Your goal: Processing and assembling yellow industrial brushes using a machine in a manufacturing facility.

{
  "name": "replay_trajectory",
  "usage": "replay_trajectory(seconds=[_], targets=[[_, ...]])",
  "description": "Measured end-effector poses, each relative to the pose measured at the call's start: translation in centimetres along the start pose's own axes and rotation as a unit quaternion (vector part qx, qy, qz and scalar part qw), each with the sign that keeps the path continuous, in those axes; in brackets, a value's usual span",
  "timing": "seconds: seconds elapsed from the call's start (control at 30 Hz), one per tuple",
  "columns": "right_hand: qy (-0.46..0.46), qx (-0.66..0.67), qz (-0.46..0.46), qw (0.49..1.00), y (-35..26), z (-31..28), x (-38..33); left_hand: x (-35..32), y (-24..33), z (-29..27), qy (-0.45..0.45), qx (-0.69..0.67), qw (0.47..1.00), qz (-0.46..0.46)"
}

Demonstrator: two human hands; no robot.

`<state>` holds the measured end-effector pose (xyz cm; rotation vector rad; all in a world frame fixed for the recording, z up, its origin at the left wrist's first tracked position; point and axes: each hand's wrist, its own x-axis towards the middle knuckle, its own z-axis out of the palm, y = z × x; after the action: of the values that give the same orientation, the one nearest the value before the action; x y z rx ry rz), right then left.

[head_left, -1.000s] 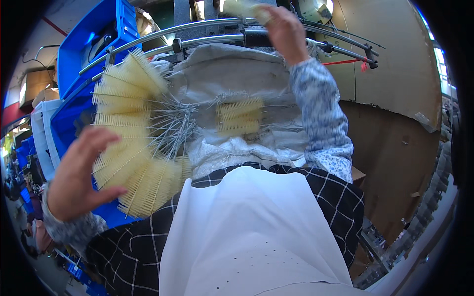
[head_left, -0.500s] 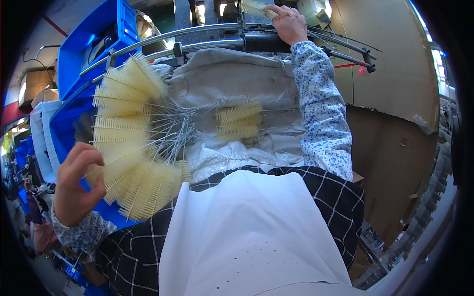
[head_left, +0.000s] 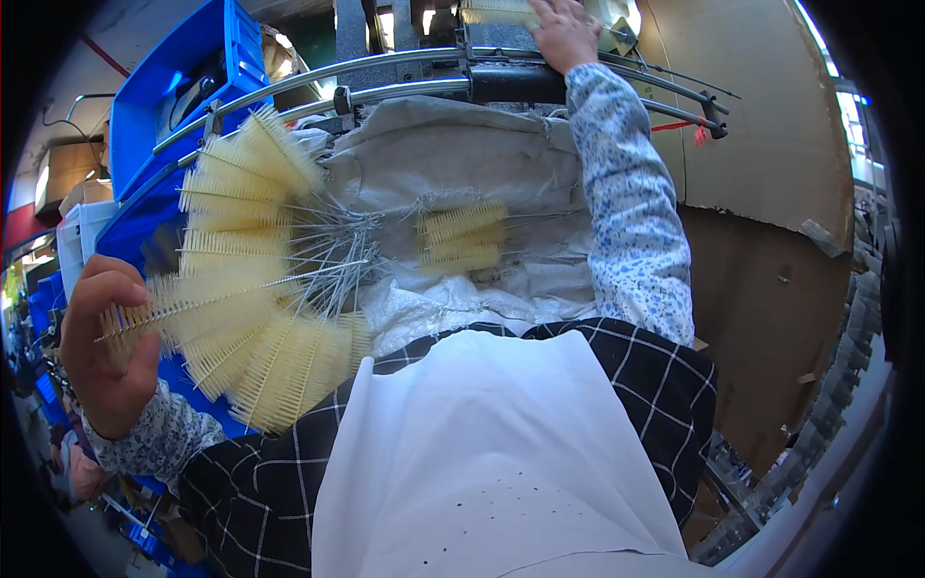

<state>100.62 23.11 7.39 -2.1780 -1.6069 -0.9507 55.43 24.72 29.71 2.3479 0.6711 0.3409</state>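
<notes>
Several twisted-wire brushes with pale yellow bristles (head_left: 236, 231) lie fanned out at the left, their wire stems (head_left: 337, 250) converging toward the middle. My left hand (head_left: 111, 337) is closed round the bristled end of one wire brush (head_left: 193, 303), holding it beside the fan with its stem pointing right. At the far side, my right hand (head_left: 564, 37) reaches over a metal machine with fingers stretched out. It is at the right end of another pale brush (head_left: 496, 12), partly cut off by the picture's top edge. A short group of bristles (head_left: 462, 236) lies on the grey sheet (head_left: 462, 154).
Curved metal rails (head_left: 405, 89) cross the far side, with a dark roller (head_left: 520, 85) below my right hand. A blue bin (head_left: 183, 91) stands at the far left. Large cardboard sheets (head_left: 761, 116) stand at the right. A white cloth (head_left: 482, 433) covers my lap.
My left hand has moved left and slightly up, drawing a brush out over the fan. My right hand's fingers have stretched out, and the far brush has shifted slightly left.
</notes>
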Motion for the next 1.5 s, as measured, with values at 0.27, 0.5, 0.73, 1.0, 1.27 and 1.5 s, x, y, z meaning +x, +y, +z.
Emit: replay_trajectory(seconds=[0.27, 0.5, 0.73, 1.0, 1.27, 1.5], targets=[[-0.155, 0.127, 0.152, 0.968, 2.7, 0.9, -2.2, 0.1, -0.3, -0.4, -0.002, 0.007, 1.000, 0.010], [-0.139, 0.127, 0.147, 0.971, 0.1, 1.3, -1.9, 0.5, 0.4, -1.1, -0.032, 0.022, 0.999, 0.034], [-0.195, 0.106, 0.162, 0.961, -6.7, -1.3, 0.7, 0.9, 0.9, -0.7, -0.020, 0.011, 0.999, 0.031], [-0.145, 0.176, 0.154, 0.961, -9.4, -2.2, 1.5, 2.1, 1.4, 0.3, -0.023, 0.002, 0.999, 0.032], [-0.154, 0.129, 0.146, 0.969, -0.9, 0.6, -1.3, 0.3, -0.4, -0.9, -0.012, 0.010, 1.000, 0.017], [-0.225, 0.197, 0.137, 0.944, 10.1, 5.1, -0.1, 1.3, -1.1, -0.3, -0.018, -0.022, 0.999, 0.032]])
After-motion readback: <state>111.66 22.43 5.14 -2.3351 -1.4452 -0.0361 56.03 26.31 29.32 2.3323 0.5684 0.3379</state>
